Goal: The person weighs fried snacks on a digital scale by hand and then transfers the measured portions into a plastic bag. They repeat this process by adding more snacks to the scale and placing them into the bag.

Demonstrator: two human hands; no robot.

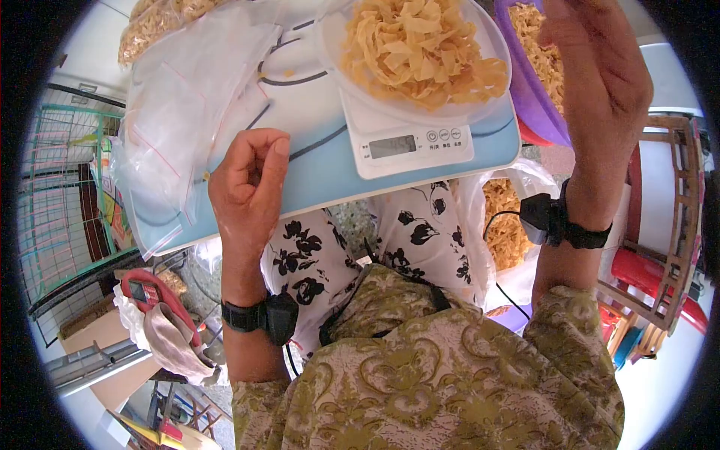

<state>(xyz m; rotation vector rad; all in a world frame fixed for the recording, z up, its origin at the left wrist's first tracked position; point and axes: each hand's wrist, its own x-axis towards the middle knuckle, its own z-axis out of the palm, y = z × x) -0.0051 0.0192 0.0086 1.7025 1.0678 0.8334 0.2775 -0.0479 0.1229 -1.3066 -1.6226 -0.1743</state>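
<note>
My left hand (249, 180) rests at the near edge of the table, its fingers curled in and the thumb laid against them; nothing shows in it. My right hand (606, 71) is raised over the purple basin (517, 82) at the upper right, its fingers bent together and partly cut off by the top of the view. Whatever they hold is hidden. Between the hands stands a white digital kitchen scale (409, 156), its display lit but hard to read. On it sits a translucent plastic bowl (330, 56) heaped with dry, pale yellow ribbon-like strips (420, 52).
Clear plastic bags (172, 112) lie spread on the left of the blue-white table (315, 176). A filled bag (161, 26) stands behind them. By my right knee, an open bag (506, 225) holds more strips. A green wire cage (71, 195) stands left, a wooden rack (667, 225) right.
</note>
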